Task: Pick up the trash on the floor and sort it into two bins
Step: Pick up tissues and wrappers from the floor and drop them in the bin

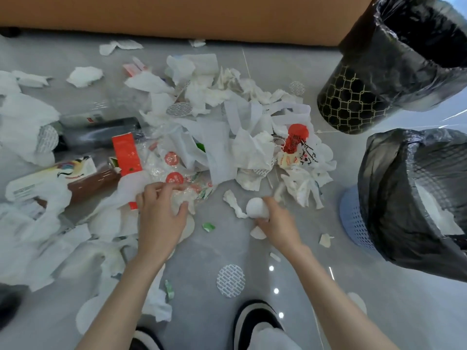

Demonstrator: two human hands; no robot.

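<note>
Peeking in at the bottom edge of the frame are two dark shoes [255,322] with pale trim, set on a glossy grey floor [214,258]. Just above them, right of centre, a round printed seal [231,280] lies flat on the floor. Both bare forearms reach up to mid-frame. The left hand [161,213] has its fingers curled and pinches a crumpled clear plastic wrapper [185,194] at the near edge of the litter. The right hand [275,221] grasps a white paper ball [257,207], low over the floor. A small green scrap [208,226] lies between the two hands. Beyond them, a heap of torn tissues [227,117] fills the centre of the frame, with a red-printed bag [294,137] on its right side. At mid-left, a brown bottle [93,183] and a dark bottle [101,132] lie on their sides among more paper. At the right edge sits a blue basket bin [353,223] lined with a black bag, with white paper inside. Farther back, at upper right, is a black patterned bin [353,104], also lined. A brown panel [177,16] runs along the top of the frame.
</note>
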